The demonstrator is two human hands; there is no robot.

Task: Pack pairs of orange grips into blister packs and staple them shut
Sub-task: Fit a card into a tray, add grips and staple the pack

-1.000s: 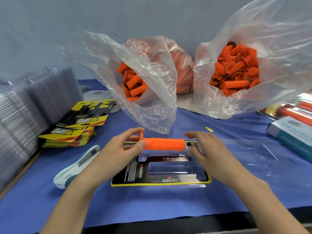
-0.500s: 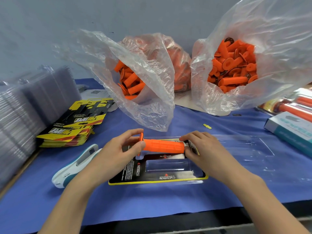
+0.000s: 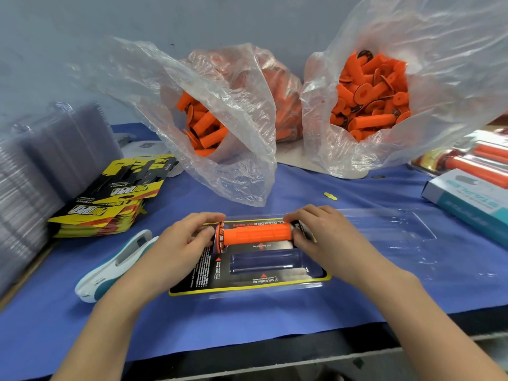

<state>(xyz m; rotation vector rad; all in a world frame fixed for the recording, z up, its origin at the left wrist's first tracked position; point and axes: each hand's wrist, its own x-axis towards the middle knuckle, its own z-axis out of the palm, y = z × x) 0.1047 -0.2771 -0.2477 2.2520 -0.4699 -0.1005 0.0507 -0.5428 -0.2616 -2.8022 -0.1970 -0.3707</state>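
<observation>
- Step in hand, as I judge it: seating the 1st orange grip into the far cavity of the blister pack, which lies flat on the blue tabletop in front of the person.
- Left hand: fingers curled over the flange end of the grip, thumb against it from the near side, so it pinches that end.
- Right hand: fingers curled round the plain end, at 3 o'clock of the grip. Both hands hold the same grip; neither is free.
- The grip lies horizontal, flange toward 9 o'clock. Whether it is fully sunk in or only rests on the cavity edge, I cannot tell.
- The near cavity, at 6 o'clock of the grip, is empty, so this pair is approx. half done.
- To do it well: keep the grip parallel w/ the cavity and press both ends down evenly, flange into its wider slot. A tilted grip would prob. spring up and stop the pack from closing.
- The 2nd grip must come from the open bags: left bag at 11 o'clock of the pack, right bag at 1 o'clock.
- A clear plastic sheet, I think the lid, lies at 3 o'clock of the pack.
- The stapler waits at 9 o'clock, just beside the left forearm, and no fingers are on it. Better leave it there till both cavities are filled.
- Printed cards are stacked at 10 o'clock.
</observation>
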